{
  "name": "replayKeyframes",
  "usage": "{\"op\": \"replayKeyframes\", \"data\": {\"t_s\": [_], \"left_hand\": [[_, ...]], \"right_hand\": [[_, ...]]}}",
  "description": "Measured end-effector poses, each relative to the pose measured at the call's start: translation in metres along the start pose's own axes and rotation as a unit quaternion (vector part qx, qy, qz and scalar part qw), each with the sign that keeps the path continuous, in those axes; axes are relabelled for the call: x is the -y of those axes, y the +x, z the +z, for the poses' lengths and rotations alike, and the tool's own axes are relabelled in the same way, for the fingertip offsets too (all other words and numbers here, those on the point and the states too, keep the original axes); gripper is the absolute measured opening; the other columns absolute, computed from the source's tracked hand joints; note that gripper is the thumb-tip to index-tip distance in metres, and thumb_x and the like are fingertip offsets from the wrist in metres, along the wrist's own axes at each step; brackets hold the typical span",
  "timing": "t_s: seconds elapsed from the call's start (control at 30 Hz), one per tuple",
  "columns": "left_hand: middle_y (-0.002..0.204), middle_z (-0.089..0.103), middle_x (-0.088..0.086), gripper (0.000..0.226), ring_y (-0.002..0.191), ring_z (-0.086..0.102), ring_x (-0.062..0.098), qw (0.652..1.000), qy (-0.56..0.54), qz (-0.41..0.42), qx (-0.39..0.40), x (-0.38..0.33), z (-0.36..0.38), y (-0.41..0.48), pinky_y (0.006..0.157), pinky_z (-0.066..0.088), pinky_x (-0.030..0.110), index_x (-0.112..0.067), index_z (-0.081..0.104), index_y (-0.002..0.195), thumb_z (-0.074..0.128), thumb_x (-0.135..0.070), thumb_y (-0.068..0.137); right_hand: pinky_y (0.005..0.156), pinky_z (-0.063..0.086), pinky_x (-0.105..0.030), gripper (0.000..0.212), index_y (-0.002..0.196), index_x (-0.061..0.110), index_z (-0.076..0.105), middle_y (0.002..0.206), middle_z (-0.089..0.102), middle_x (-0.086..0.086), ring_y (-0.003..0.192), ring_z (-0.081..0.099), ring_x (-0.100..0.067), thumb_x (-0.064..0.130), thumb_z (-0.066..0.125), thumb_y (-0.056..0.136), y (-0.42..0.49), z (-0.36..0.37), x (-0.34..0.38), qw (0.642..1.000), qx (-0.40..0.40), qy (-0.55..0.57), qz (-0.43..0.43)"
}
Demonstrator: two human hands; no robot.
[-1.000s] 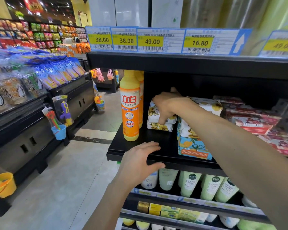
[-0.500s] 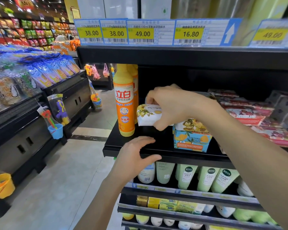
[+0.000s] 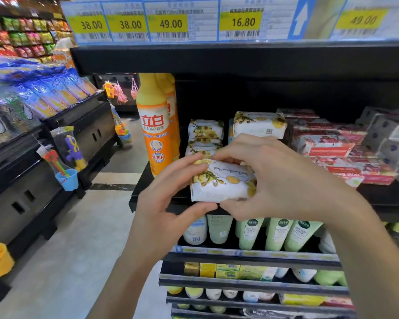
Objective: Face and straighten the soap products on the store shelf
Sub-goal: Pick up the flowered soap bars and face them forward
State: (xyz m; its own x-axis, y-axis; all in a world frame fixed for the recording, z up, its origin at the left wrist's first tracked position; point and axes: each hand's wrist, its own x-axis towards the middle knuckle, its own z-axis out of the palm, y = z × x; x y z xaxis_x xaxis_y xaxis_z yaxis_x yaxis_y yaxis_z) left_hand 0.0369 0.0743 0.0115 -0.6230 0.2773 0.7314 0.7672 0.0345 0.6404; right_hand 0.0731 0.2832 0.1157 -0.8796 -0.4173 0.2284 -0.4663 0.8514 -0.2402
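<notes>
Frame centre: wrapped soap bar [image 3: 221, 183] held in front of the black shelf [image 3: 148, 180] edge. Left hand [image 3: 171, 199] pinches its left end; right hand [image 3: 270, 180] grips its right side. Orange bottle [image 3: 156, 130] stands behind, left.

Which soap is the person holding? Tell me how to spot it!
Find the black shelf with the tall orange bottle at its left end. Just right of it, a white soap bar printed with yellow flowers hangs in front of the shelf edge. Unlike the matching bars stacked behind, it is held between the left hand and the right hand.
</notes>
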Motion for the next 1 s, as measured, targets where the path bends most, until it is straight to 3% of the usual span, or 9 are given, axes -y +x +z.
{"op": "replayKeyframes", "data": {"t_s": [0.17,0.27,0.43,0.5,0.7,0.8,0.87,0.93,1.0], "left_hand": [[0.132,0.065,0.008,0.049,0.131,0.057,0.033,0.989,-0.12,-0.069,-0.054,0.001,0.01,-0.002,0.1,0.054,0.044,-0.023,0.07,0.125,0.084,-0.037,0.08],[0.125,0.07,0.011,0.055,0.122,0.065,0.031,0.974,-0.166,-0.134,-0.072,-0.005,0.017,-0.003,0.094,0.058,0.038,-0.015,0.07,0.125,0.087,-0.032,0.076],[0.114,0.077,0.002,0.048,0.111,0.071,0.021,0.963,-0.165,-0.2,-0.074,-0.012,0.025,-0.003,0.086,0.059,0.028,-0.01,0.067,0.122,0.086,-0.015,0.078],[0.112,0.077,0.0,0.044,0.109,0.072,0.018,0.96,-0.162,-0.217,-0.076,-0.015,0.027,-0.002,0.085,0.059,0.025,-0.012,0.069,0.12,0.083,-0.015,0.078],[0.108,0.078,-0.003,0.044,0.102,0.074,0.016,0.957,-0.148,-0.246,-0.044,-0.019,0.027,0.001,0.077,0.061,0.027,-0.016,0.07,0.119,0.071,-0.029,0.077],[0.108,0.078,-0.003,0.048,0.105,0.073,0.016,0.956,-0.135,-0.259,-0.03,-0.019,0.024,0.003,0.083,0.062,0.031,-0.019,0.07,0.121,0.068,-0.039,0.078],[0.11,0.078,-0.003,0.051,0.107,0.072,0.016,0.952,-0.136,-0.275,-0.022,-0.019,0.023,0.004,0.089,0.06,0.032,-0.019,0.071,0.122,0.068,-0.043,0.076],[0.111,0.078,-0.001,0.048,0.107,0.073,0.017,0.941,-0.16,-0.297,-0.019,-0.018,0.022,0.006,0.092,0.06,0.033,-0.018,0.071,0.12,0.069,-0.038,0.076],[0.111,0.078,0.001,0.045,0.107,0.073,0.018,0.93,-0.189,-0.314,-0.021,-0.016,0.022,0.005,0.092,0.06,0.031,-0.017,0.07,0.12,0.069,-0.03,0.078]], "right_hand": [[0.098,0.044,-0.018,0.068,0.138,0.042,0.054,0.12,0.057,0.026,0.119,0.052,0.005,0.06,0.074,0.076,-0.02,0.014,-0.011,0.992,-0.052,0.114,0.026],[0.1,0.047,-0.018,0.063,0.135,0.041,0.058,0.125,0.06,0.028,0.123,0.056,0.003,0.061,0.073,0.077,-0.033,0.025,-0.017,0.97,-0.123,0.207,0.039],[0.105,0.049,-0.034,0.056,0.128,0.034,0.064,0.127,0.067,0.015,0.126,0.06,-0.011,0.033,0.088,0.077,-0.049,0.047,-0.023,0.926,-0.168,0.334,0.056],[0.104,0.051,-0.038,0.052,0.125,0.03,0.066,0.124,0.069,0.015,0.124,0.062,-0.011,0.026,0.086,0.077,-0.053,0.055,-0.023,0.908,-0.185,0.368,0.071],[0.093,0.058,-0.03,0.041,0.116,0.027,0.072,0.11,0.077,0.009,0.107,0.072,-0.013,0.024,0.08,0.076,-0.056,0.068,-0.022,0.846,-0.252,0.457,0.107],[0.09,0.057,-0.026,0.036,0.112,0.028,0.075,0.107,0.078,0.005,0.103,0.073,-0.013,0.029,0.079,0.076,-0.053,0.071,-0.02,0.827,-0.27,0.478,0.119],[0.081,0.056,-0.017,0.023,0.098,0.033,0.078,0.101,0.079,0.01,0.094,0.073,-0.005,0.027,0.077,0.076,-0.052,0.071,-0.019,0.811,-0.276,0.501,0.126],[0.075,0.053,-0.011,0.017,0.085,0.039,0.079,0.096,0.079,0.015,0.087,0.072,0.001,0.026,0.075,0.074,-0.049,0.072,-0.018,0.8,-0.27,0.519,0.131],[0.072,0.053,-0.011,0.018,0.09,0.033,0.078,0.093,0.079,0.012,0.084,0.072,0.001,0.027,0.075,0.074,-0.048,0.075,-0.018,0.791,-0.263,0.534,0.139]]}}
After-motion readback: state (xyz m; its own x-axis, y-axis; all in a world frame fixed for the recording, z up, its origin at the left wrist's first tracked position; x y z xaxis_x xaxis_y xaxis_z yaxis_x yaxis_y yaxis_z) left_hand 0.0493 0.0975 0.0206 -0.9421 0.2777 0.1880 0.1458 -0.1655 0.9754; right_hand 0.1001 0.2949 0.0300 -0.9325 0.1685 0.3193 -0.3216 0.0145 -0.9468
